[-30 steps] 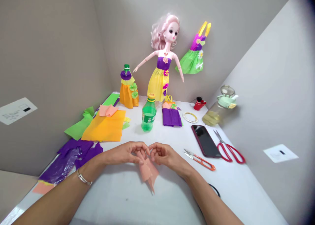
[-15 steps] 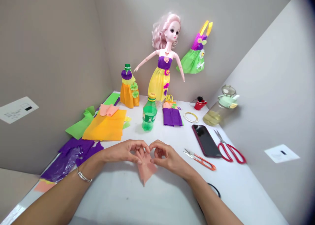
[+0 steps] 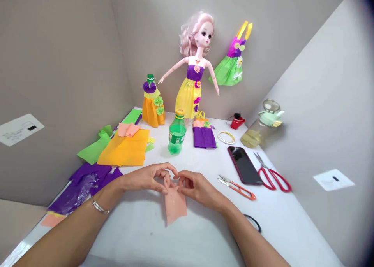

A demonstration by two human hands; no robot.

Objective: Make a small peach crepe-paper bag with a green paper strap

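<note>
A small peach piece of crepe paper or cloth (image 3: 175,206) hangs from my fingers above the near middle of the white table. My left hand (image 3: 156,178) pinches its upper left edge between thumb and fingers. At the upper right edge, my right hand (image 3: 193,186) pinches it as well. My two forefingers nearly meet above the piece, and its top edge is partly hidden behind the fingers. Beyond my hands stands a green plastic bottle (image 3: 177,136) with a yellow cap. Orange-handled thread snips (image 3: 238,188) lie right of my right hand.
Orange sheets (image 3: 125,148), green sheets (image 3: 95,148) and purple sheets (image 3: 76,191) lie left. A doll (image 3: 194,74) and a dressed bottle (image 3: 153,107) stand behind. At right are a phone (image 3: 244,165), red-handled scissors (image 3: 273,173) and a water bottle (image 3: 254,132). A small dress (image 3: 230,66) hangs on the wall.
The peach piece has been spread out: its lower edge, pointed before, now hangs wider and flatter. My right hand has shifted slightly and grips its top right edge.
</note>
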